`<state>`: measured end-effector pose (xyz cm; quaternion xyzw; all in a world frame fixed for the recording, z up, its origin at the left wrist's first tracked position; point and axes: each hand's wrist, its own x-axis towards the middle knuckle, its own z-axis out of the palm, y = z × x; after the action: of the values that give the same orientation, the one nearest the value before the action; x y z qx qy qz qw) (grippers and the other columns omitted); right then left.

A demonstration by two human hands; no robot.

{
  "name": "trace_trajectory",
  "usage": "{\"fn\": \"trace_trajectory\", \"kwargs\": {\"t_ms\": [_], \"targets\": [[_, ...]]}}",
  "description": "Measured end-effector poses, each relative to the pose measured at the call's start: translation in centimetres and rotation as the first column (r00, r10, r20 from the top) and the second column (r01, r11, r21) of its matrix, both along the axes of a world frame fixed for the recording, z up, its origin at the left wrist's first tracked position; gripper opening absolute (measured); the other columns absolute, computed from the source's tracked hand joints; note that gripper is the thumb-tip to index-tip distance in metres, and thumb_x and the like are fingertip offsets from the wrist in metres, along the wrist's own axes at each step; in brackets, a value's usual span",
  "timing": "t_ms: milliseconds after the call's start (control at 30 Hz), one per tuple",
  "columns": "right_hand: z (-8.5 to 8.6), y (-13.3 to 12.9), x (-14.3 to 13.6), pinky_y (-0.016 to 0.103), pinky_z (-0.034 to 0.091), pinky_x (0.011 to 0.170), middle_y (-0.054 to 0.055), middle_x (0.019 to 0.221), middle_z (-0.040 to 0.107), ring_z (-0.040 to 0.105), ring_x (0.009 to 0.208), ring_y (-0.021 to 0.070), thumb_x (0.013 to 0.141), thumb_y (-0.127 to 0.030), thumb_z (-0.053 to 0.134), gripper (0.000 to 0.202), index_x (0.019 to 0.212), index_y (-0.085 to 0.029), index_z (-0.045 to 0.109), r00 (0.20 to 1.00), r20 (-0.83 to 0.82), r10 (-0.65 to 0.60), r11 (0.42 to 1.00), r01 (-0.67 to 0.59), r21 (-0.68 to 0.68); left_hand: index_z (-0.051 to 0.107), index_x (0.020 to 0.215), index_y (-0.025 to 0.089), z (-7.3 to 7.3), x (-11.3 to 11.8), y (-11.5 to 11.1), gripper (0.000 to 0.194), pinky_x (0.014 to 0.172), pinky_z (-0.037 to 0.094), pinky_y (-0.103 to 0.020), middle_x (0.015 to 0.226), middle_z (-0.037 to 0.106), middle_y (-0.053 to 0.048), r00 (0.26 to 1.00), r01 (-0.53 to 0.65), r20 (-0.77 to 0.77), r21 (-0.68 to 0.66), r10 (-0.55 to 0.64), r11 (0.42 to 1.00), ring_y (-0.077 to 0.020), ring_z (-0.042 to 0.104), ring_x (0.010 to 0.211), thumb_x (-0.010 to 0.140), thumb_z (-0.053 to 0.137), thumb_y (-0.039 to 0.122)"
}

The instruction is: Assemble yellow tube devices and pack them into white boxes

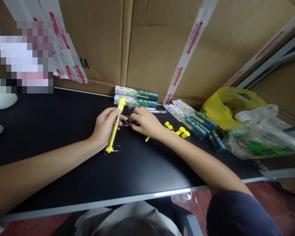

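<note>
Black worktop point(88, 177): tube point(115, 127) above it, gripped in closed fingers of left hand point(104, 126), long axis slanting away and slightly rightward; wires point(125, 122) just right, at right hand's point(148, 122) curled fingertips, hold indeterminable.

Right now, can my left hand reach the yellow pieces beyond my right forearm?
Probably not easily: your left hand holds a spring scale, and your right forearm blocks the yellow plastic pieces.

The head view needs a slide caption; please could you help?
Left hand holding a yellow hooked tube, right hand at wire pieces.
</note>
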<state>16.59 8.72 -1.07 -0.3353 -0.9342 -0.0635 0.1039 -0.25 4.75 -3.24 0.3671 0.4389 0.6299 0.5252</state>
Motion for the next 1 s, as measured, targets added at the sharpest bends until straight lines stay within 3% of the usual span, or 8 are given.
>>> {"fn": "trace_trajectory", "kwargs": {"t_ms": [167,433,633,800,1000], "targets": [[-0.1,0.0,-2.0,0.035,0.04,0.078,0.013,0.099,0.059,0.05,0.092,0.0237,0.088,-0.025,0.057,0.016,0.093,-0.012,0.066,0.994,0.087,-0.071,0.997,0.068,0.037,0.061,0.085,0.016,-0.1,0.0,0.0,0.014,0.041,0.043,-0.014,0.069,0.069,-0.001,1.0,-0.011,0.011,0.007,0.011,1.0,-0.0079,0.055,0.05,0.079,0.065,0.028],[-0.4,0.4,-3.0,0.033,0.042,0.073,0.012,0.092,0.064,0.055,0.091,0.0245,0.084,-0.02,0.055,0.014,0.09,-0.013,0.066,0.989,0.061,-0.135,0.991,0.136,-0.001,0.061,0.084,0.016,-0.3,-0.2,0.1,0.015,0.039,0.042,-0.014,0.069,0.066,0.0,1.0,-0.008,0.002,0.004,0.008,1.0,-0.0076,0.055,0.05,0.078,0.066,0.029],[-0.2,0.0,-2.9,0.03,0.038,0.065,0.009,0.093,0.065,0.057,0.088,0.0212,0.086,-0.015,0.05,0.011,0.089,-0.014,0.06,0.974,-0.033,-0.225,0.973,0.222,-0.057,0.06,0.082,0.016,-0.2,-0.1,0.1,0.016,0.039,0.041,-0.014,0.067,0.064,0.001,1.0,0.019,0.012,0.015,-0.019,1.0,-0.0072,0.054,0.05,0.077,0.065,0.03],[-0.2,0.2,-2.6,0.027,0.029,0.055,0.005,0.083,0.064,0.054,0.071,0.0164,0.082,-0.017,0.053,0.004,0.079,-0.018,0.056,0.945,-0.187,-0.269,0.953,0.233,-0.194,0.059,0.083,0.017,-0.2,-0.1,0.1,0.015,0.038,0.04,-0.015,0.066,0.063,0.002,0.999,0.038,0.017,0.012,-0.038,0.999,-0.0072,0.054,0.048,0.077,0.065,0.029],[-0.4,0.4,-2.6,0.026,0.03,0.057,0.0,0.073,0.059,0.048,0.064,0.0136,0.077,-0.019,0.054,0.009,0.07,-0.019,0.048,0.884,-0.367,-0.289,0.943,0.196,-0.27,0.058,0.083,0.017,0.0,0.0,-0.1,0.015,0.038,0.04,-0.016,0.066,0.063,0.002,0.998,0.069,0.002,0.034,-0.069,0.997,-0.0077,0.053,0.047,0.077,0.064,0.029]]}}
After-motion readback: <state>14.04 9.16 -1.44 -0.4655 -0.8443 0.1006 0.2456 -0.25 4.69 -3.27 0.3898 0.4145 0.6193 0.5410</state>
